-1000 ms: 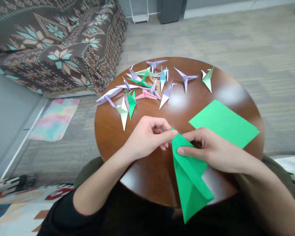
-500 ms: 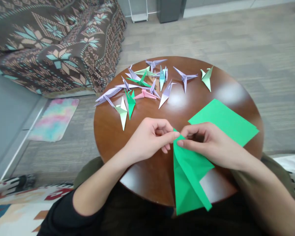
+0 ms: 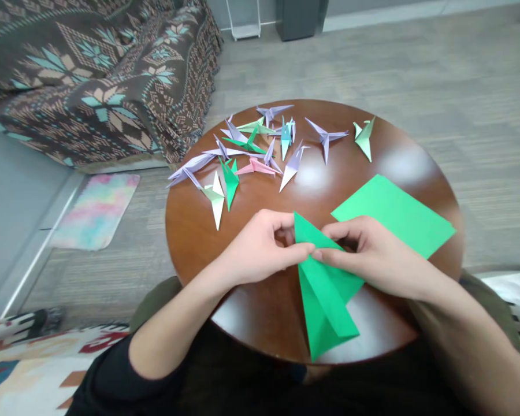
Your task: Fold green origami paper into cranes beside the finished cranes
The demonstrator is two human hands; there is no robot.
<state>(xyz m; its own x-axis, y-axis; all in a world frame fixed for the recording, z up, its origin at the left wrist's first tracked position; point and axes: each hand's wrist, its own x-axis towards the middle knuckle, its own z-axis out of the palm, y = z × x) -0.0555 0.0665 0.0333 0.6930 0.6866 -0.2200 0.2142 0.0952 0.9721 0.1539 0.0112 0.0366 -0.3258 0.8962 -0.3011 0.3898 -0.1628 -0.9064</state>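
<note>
A partly folded green paper (image 3: 325, 294) lies on the near side of the round brown table (image 3: 190, 231), with its long point toward me. My left hand (image 3: 260, 248) pinches the paper near its upper tip from the left. My right hand (image 3: 372, 254) pinches the same spot from the right, fingers curled over the fold. Both thumbs and forefingers meet at the crease, and a triangular flap stands up between the hands.
A flat green sheet (image 3: 394, 214) lies right of my hands. Several folded paper cranes (image 3: 251, 150) in purple, green, pink and teal lie across the far half of the table. A patterned sofa throw (image 3: 95, 75) is at the upper left, and a pastel mat (image 3: 97, 208) lies on the floor.
The folded green paper has slid away from me onto the table. Its upper tip now stands up between the hands, and my right hand has moved in to the crease.
</note>
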